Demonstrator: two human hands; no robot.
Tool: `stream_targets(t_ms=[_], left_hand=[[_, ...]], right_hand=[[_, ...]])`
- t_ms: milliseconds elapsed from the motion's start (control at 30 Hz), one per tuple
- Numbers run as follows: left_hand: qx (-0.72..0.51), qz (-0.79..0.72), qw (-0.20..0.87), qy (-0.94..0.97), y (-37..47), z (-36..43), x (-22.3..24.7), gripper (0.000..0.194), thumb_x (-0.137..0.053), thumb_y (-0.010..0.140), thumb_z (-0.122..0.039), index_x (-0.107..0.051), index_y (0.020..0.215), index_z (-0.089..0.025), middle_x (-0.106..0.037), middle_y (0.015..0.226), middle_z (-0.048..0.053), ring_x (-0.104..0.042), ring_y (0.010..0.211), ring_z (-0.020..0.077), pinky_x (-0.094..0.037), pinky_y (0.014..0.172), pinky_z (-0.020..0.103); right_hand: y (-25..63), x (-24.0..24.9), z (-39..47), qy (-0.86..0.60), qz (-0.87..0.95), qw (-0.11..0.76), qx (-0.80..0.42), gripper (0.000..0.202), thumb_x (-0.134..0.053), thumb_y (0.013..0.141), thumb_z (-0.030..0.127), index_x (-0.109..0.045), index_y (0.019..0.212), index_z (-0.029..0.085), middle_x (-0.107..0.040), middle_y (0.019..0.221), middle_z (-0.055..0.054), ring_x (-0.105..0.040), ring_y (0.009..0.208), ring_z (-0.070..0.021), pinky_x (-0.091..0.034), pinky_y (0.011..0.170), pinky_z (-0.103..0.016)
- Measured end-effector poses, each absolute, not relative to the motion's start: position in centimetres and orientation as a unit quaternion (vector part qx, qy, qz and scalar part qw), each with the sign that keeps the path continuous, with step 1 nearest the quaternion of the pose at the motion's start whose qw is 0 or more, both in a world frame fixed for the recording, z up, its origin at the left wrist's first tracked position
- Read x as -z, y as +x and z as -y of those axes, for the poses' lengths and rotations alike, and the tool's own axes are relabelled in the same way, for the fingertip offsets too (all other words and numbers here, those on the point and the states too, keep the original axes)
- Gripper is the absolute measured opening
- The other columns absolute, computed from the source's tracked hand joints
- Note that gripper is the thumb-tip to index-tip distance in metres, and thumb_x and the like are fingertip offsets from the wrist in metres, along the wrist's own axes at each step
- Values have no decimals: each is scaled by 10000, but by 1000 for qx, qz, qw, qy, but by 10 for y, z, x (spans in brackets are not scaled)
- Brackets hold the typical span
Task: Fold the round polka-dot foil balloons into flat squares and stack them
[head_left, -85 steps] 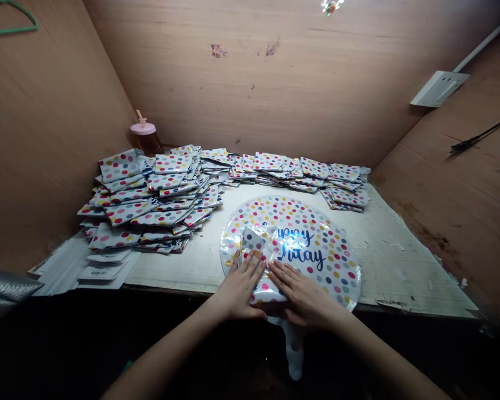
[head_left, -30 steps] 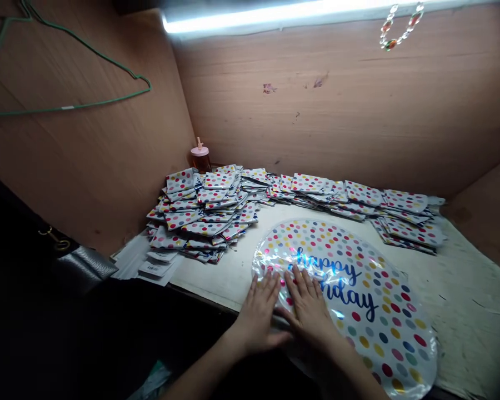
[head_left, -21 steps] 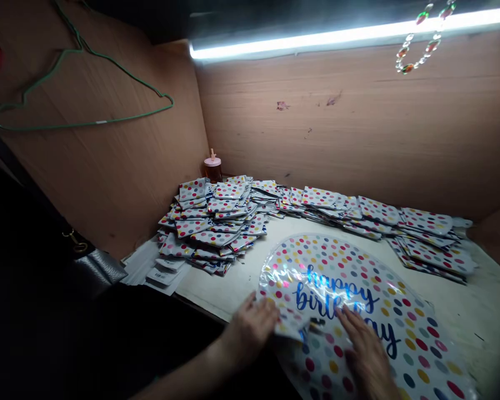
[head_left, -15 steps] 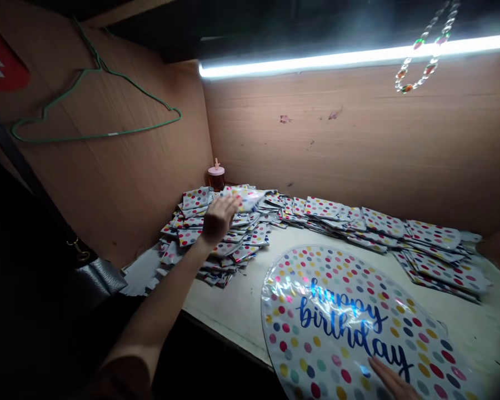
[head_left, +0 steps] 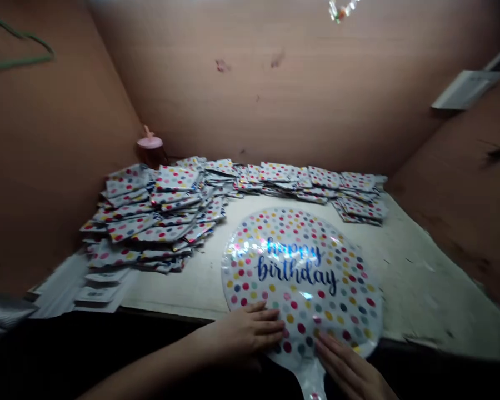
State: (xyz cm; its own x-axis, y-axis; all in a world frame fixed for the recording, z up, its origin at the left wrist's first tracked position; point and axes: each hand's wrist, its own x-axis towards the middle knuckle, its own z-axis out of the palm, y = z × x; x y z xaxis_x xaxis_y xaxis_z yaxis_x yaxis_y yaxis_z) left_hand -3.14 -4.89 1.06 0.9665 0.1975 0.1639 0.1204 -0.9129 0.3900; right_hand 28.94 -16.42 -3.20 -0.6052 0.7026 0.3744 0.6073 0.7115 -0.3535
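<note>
A flat round foil balloon with coloured dots and blue "happy birthday" lettering lies on the white tabletop. Its narrow neck hangs over the front edge towards me. My left hand rests on the balloon's lower left part, fingers stretched out. On the lower right part, close to the neck, my right hand lies with its fingers extended. Left of the balloon rises a messy pile of folded dotted balloons, touched by neither hand.
More folded balloons line the back wall, ending in a stack at the right. A cup with a pink lid stands behind the left pile. White paper strips lie at the front left. A green hanger hangs on the left wall.
My left hand has left a folded balloon on the left pile and come down onto the flat balloon. The camera has tilted down and turned right.
</note>
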Motion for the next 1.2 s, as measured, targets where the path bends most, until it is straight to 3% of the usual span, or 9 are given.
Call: stream_targets(t_ms=[167, 333, 467, 533, 667, 767, 900, 1067, 1200], left_hand=[[-200, -201, 321, 904, -15, 77, 8, 254, -454, 940, -214, -637, 1115, -192, -677, 1167, 65, -601, 1140, 190, -392, 1065, 336], [-155, -397, 410, 806, -7, 65, -19, 186, -525, 816, -145, -684, 894, -203, -727, 921, 23, -680, 843, 155, -520, 769, 243], [-132, -465, 426, 764, 5, 65, -31, 89, -610, 708, -140, -666, 752, -193, -706, 796, 4, -652, 730, 152, -495, 662, 225], [-131, -467, 399, 778, 15, 69, -34, 154, -615, 683, -125, -662, 810, -199, -699, 820, 5, -641, 743, 158, -489, 661, 230], [-124, -461, 325, 816, 32, 76, -34, 247, -651, 686, -188, -649, 932, -210, -695, 863, 16, -647, 762, 188, -508, 673, 276], [-121, -460, 247, 844, 21, 72, -27, 295, -575, 703, -75, -667, 939, -227, -698, 1010, 40, -652, 949, 225, -524, 810, 334], [-181, -427, 175, 869, -31, 58, -11, 295, -503, 774, -83, -682, 950, -238, -680, 1149, 43, -589, 1143, 244, -395, 1056, 463], [-168, -510, 199, 820, -57, 16, -13, 280, -388, 900, -266, -651, 989, -233, -721, 1001, 40, -678, 922, 209, -526, 808, 308], [-50, -631, 186, 751, -27, -43, -30, 325, -360, 940, -350, -648, 916, -202, -716, 909, 75, -666, 868, 233, -477, 718, 277]], right_hand=[[283, -10, 151, -518, 685, 320, -401, 155, -593, 877, 309, -713, 843, 217, -726, 942, -56, -661, 960, -200, -527, 885, -323], [284, -44, 123, -544, 516, 274, -603, 278, -628, 818, 436, -681, 818, 163, -694, 860, -52, -638, 822, -189, -506, 775, -311], [276, -41, 113, -591, 570, 297, -489, 199, -631, 782, 360, -591, 711, 178, -613, 721, -13, -580, 697, -155, -493, 665, -283], [266, -39, 111, -563, 656, 295, -407, 83, -623, 768, 272, -621, 803, 196, -622, 821, -30, -581, 774, -168, -496, 710, -293], [247, -41, 105, -484, 766, 259, -333, 166, -540, 798, 150, -661, 890, 217, -628, 830, -39, -575, 790, -170, -485, 708, -283], [254, -35, 107, -486, 798, 266, -237, 224, -472, 804, 103, -658, 887, 197, -638, 807, -58, -577, 808, -196, -481, 741, -326], [302, -10, 128, -491, 829, 224, -147, 393, -506, 741, 82, -639, 1086, 214, -654, 1106, -97, -567, 1027, -264, -470, 870, -424], [351, 3, 106, -635, 718, 222, -179, 319, -388, 856, 196, -657, 1025, 219, -677, 1078, -72, -614, 1022, -227, -476, 905, -364], [339, -13, 33, -778, 600, 59, -178, 387, -292, 928, 279, -624, 1105, 189, -671, 1090, -106, -624, 1003, -243, -467, 849, -336]])
